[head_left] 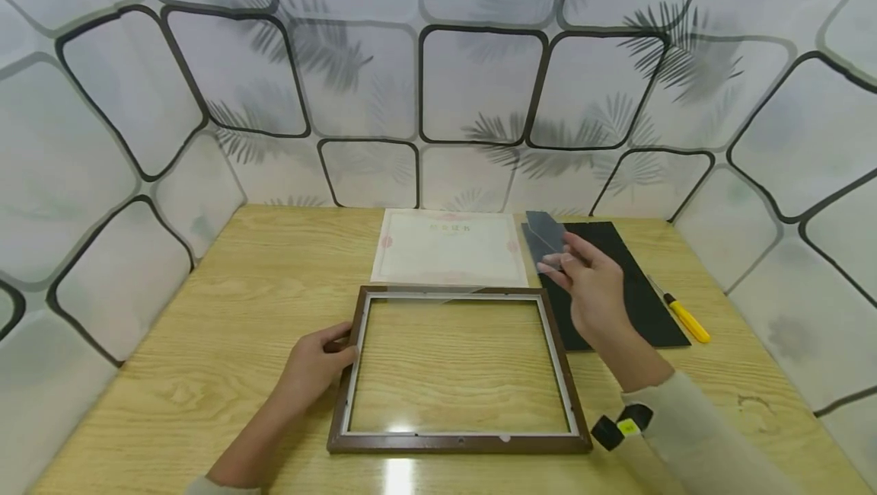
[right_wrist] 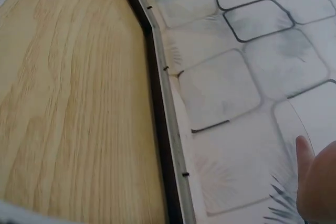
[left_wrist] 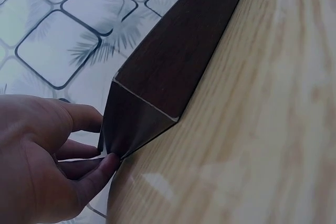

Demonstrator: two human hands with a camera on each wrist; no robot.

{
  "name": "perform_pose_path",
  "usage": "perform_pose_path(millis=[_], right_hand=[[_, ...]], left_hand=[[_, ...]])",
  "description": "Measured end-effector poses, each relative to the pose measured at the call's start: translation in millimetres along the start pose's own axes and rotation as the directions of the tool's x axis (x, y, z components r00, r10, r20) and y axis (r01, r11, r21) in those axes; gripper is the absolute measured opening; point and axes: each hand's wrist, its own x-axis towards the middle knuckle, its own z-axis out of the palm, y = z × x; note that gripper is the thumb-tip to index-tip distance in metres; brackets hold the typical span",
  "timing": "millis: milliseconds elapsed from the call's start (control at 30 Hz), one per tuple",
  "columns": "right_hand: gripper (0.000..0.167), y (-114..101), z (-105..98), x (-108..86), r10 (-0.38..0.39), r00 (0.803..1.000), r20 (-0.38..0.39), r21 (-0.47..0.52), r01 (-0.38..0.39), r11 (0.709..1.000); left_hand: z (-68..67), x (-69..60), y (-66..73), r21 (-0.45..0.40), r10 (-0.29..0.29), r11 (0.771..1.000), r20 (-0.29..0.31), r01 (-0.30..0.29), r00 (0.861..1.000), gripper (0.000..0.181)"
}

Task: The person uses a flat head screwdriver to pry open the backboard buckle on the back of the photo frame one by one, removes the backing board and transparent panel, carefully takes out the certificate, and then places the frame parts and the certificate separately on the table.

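A brown picture frame (head_left: 460, 445) with a pale inner lip lies on the wooden table, tabletop showing through its opening. My left hand (head_left: 315, 369) grips its left side; in the left wrist view the thumb and fingers pinch the dark frame edge (left_wrist: 173, 51) near a corner. Above the frame's upper right, my right hand (head_left: 597, 289) pinches a clear sheet (head_left: 544, 232) between thumb and fingers. Most of the sheet's outline is hard to make out. In the right wrist view, only part of the right hand (right_wrist: 317, 182) shows, with a thin curved edge beside it.
A printed certificate (head_left: 448, 247) lies behind the frame. To its right is a black board (head_left: 617, 282), partly behind my right hand. A yellow-handled screwdriver (head_left: 687, 318) lies beyond the board. Patterned white walls (head_left: 479, 84) enclose the table (head_left: 288, 259) at the back and sides.
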Motion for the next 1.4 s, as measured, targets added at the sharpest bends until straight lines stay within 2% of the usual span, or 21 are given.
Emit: perform_pose_path(millis=[267, 467, 767, 1033, 1200, 1400], right_hand=[[0.051, 34.9, 65.8, 23.4, 0.056, 0.998, 0.034, -0.028, -0.055, 0.998], [0.05, 54.4, 111.2, 29.0, 0.088, 0.995, 0.056, 0.024, -0.089, 0.996], [0.055, 88.6, 160.0, 29.8, 0.137, 0.986, 0.09, 0.043, -0.141, 0.989], [0.059, 109.2, 192.4, 22.7, 0.187, 0.959, 0.212, 0.017, -0.195, 0.981], [0.059, 120.8, 210.2, 22.1, 0.171, 0.946, 0.275, -0.046, -0.165, 0.985], [0.059, 129.9, 229.1, 23.9, 0.159, 0.943, 0.293, -0.238, -0.089, 0.967]], left_hand=[[0.8, 2.4, -1.9, 0.014, 0.005, 1.0, -0.006, -0.005, 1.0, 0.053], [0.5, 3.4, -3.0, 0.001, 0.016, 1.0, -0.011, -0.016, 1.0, 0.052], [1.2, 3.9, -2.9, 0.014, 0.029, 0.999, -0.016, -0.029, 0.999, 0.052], [0.4, 3.0, -1.7, -0.004, 0.043, 0.999, -0.018, -0.043, 0.999, 0.051], [-0.3, 3.9, -2.0, -0.013, 0.039, 0.999, -0.006, -0.039, 0.999, 0.053], [-1.4, 4.1, -2.9, -0.006, 0.031, 0.999, 0.0, -0.031, 1.0, 0.053]])
